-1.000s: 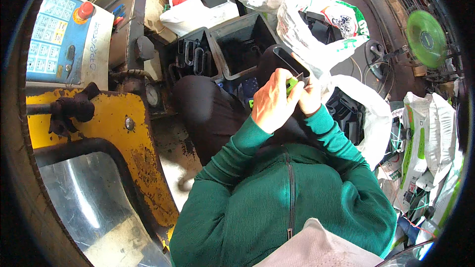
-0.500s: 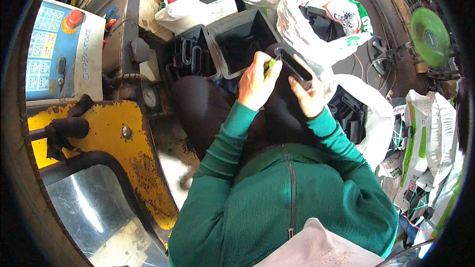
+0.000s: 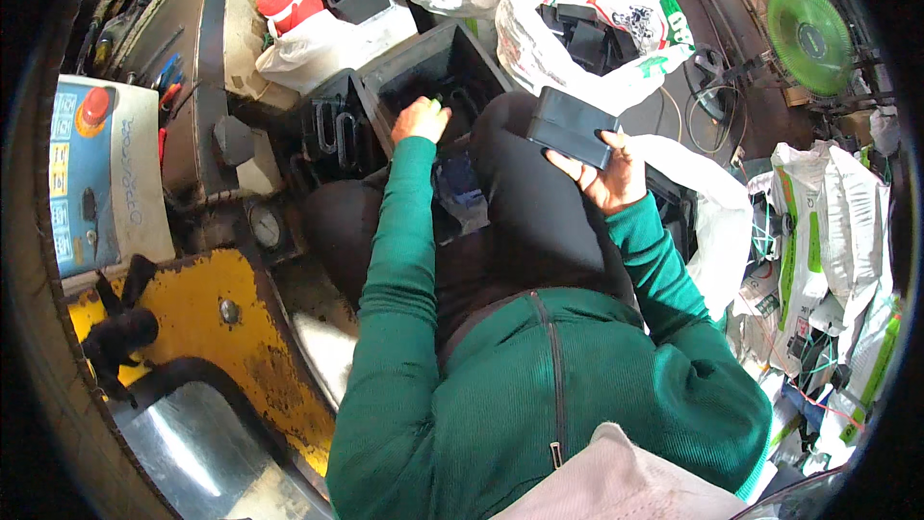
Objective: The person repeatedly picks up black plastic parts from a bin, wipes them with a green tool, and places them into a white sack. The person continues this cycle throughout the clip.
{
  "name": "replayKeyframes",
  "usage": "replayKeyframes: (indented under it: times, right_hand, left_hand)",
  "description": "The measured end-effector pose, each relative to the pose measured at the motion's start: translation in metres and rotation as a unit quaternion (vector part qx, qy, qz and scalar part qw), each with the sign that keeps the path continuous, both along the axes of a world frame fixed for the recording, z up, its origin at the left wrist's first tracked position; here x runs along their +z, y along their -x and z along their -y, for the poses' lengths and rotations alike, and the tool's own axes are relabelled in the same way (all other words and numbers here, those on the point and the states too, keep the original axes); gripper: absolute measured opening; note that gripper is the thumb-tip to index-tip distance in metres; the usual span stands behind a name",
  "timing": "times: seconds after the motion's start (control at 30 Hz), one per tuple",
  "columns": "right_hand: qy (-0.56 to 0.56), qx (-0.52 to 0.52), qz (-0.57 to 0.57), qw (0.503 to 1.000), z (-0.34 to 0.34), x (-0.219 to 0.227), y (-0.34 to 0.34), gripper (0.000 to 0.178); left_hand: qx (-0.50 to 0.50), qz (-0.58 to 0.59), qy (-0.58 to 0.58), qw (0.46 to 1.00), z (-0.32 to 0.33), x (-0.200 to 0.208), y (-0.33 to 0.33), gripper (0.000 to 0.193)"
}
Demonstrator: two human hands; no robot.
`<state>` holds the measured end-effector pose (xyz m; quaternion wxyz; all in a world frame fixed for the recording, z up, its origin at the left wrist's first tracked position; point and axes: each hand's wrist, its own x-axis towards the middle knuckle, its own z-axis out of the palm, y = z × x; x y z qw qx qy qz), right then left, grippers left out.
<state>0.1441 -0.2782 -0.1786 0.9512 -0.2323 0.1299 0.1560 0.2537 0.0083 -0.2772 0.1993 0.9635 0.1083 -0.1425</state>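
Observation:
Over the near rim of a dark grey bin [image 3: 380,120], my left hand [image 3: 421,123] is closed, with a bit of a small green tool [image 3: 437,99] showing past its fingers. What kind of tool it is I cannot make out. My right hand [image 3: 616,178] grips a black plastic box-shaped part [image 3: 573,123] by its near side, above my right thigh. The part's smooth broad side faces up. Dark pieces lie low inside the bin, hard to tell apart. Left of it, black looped plastic parts [image 3: 337,130] fill a second container.
White plastic bags [image 3: 525,48] with black parts stand ahead and at my right. A red-lidded jug [image 3: 289,5] sits beyond the bins. On the left are a blue control panel [image 3: 91,169] and a yellow machine body [image 3: 231,347]. A green fan [image 3: 808,39] stands far right.
My hands have moved apart. The left, with the green tool, went left to the bin; the right turned the black part over, so its hollow no longer shows.

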Motion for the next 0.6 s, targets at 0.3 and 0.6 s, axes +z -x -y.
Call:
replayKeyframes:
  times: [0.3,0.6]
  right_hand:
    - [0.185,-0.157,0.032,0.970,0.044,-0.009,-0.060,0.039]
    - [0.155,-0.200,0.053,0.966,0.028,-0.029,-0.100,0.073]
  left_hand:
    - [-0.157,-0.091,-0.121,0.976,0.016,-0.136,-0.050,0.036]
    - [-0.022,-0.206,-0.060,0.976,0.015,-0.172,-0.085,0.056]
